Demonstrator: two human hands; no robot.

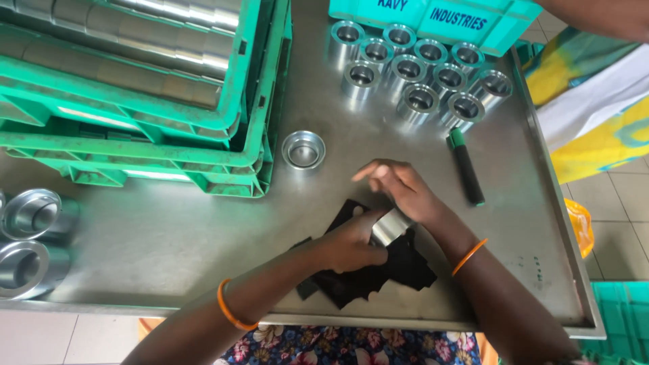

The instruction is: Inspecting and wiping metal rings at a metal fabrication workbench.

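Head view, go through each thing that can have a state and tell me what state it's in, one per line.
Left hand: closed around the metal sleeve.
Right hand: on the sleeve, fingers partly spread.
Metal sleeve: held just over the black cloth.
Black cloth: crumpled on the steel table.
Green marker: capped, lying flat.
Cluster of sleeves: upright, bores up.
Metal cup: open side up.
Green crates: stacked, loaded with metal parts.

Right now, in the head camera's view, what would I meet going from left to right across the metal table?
Two large metal rings → stacked green crates → shallow metal cup → left hand and right hand holding a metal cylinder over black cloth → green-capped black marker.
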